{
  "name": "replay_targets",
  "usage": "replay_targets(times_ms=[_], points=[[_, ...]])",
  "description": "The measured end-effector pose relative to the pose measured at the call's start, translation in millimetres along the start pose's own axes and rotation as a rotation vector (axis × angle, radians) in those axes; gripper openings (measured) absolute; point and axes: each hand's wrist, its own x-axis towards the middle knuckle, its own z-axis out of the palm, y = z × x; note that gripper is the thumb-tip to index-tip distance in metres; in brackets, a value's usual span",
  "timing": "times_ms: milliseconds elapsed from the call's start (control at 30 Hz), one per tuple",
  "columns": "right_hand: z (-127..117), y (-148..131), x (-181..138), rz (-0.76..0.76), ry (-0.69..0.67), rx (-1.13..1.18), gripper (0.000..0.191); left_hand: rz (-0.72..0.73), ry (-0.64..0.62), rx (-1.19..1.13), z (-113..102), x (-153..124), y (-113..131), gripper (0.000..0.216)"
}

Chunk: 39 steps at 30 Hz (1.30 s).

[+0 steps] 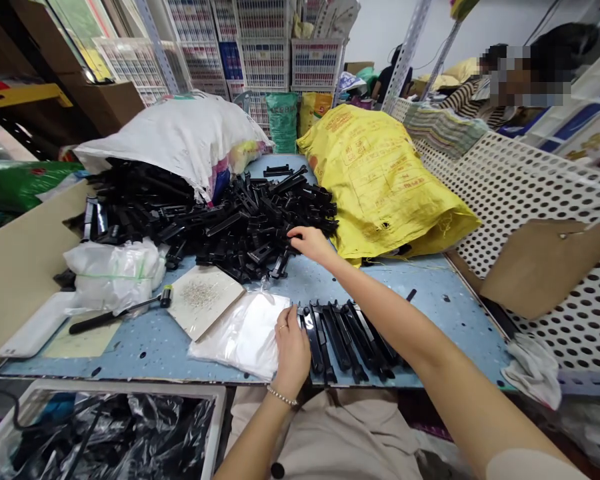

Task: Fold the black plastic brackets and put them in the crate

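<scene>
My right hand (312, 244) reaches forward to the right edge of a heap of black plastic parts (250, 220). Its fingers are pinched on one of the long black parts there; the fingertips are partly lost among the dark pieces. My left hand (293, 347) lies near the table's front edge, fingers stretched out. It touches the left end of a row of black plastic parts (337, 337) laid side by side, partly hidden by my right forearm. Left of this hand lies a stack of clear plastic bags (253, 340), partly under a square board (205, 300).
A white sack (175, 130) and a yellow sack (380, 180) stand behind the heap. A black-handled hammer (115, 315) and bundled plastic bags (115, 273) lie left. A crate (219, 427) of wrapped black parts stands below. A perforated white panel (545, 200) borders the right.
</scene>
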Motion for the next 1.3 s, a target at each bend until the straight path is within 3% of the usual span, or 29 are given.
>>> replay_targets(times_ms=[100, 233, 333, 433, 500, 600, 700, 767, 833, 900, 1033, 1100, 1167, 1300], points=[[-28, 10, -27, 0.03, 0.031, 0.071, 0.028, 0.011, -0.036, -0.069, -13, 7, 0, 0.053], [-58, 8, -86, -0.164, 0.137, 0.247, 0.028, -0.045, -0.084, -0.312, -26, 27, 12, 0.044], [-58, 11, -104, -0.331, 0.196, 0.082, 0.03, -0.09, -0.185, -0.527, -25, 50, 27, 0.041], [-43, 32, -89, -0.338, 0.202, -0.172, 0.036, -0.02, -0.221, -0.406, -24, 63, 37, 0.043], [-31, 52, -70, -0.252, 0.155, -0.29, 0.04, 0.051, -0.205, -0.173, -26, 56, 38, 0.046], [-19, 77, -44, -0.175, 0.054, -0.344, 0.038, 0.068, -0.226, 0.107, -31, 22, 32, 0.064], [-13, 81, -38, -0.162, 0.032, -0.335, 0.037, -0.006, -0.309, 0.166, -33, -13, 21, 0.085], [-13, 72, -50, -0.147, 0.057, -0.307, 0.041, -0.063, -0.311, 0.097, -34, -23, 14, 0.084], [-14, 56, -79, -0.15, 0.051, -0.173, 0.042, -0.134, -0.274, -0.045, -38, -23, 7, 0.079], [-14, 38, -120, -0.132, -0.038, 0.079, 0.038, -0.237, -0.257, -0.289, -43, -19, 3, 0.072], [-2, 6, -205, 0.267, -0.168, 0.532, 0.043, -0.35, -0.294, -0.831, -52, -27, 15, 0.063], [9, -5, -232, 0.4, -0.226, 0.805, 0.044, -0.264, -0.293, -0.811, -56, -35, 26, 0.056], [19, -11, -246, 0.495, -0.188, 1.015, 0.041, -0.161, -0.302, -0.648, -61, -38, 34, 0.049], [34, -12, -245, 0.612, -0.035, 1.079, 0.042, -0.073, -0.351, -0.445, -68, -33, 39, 0.055]])
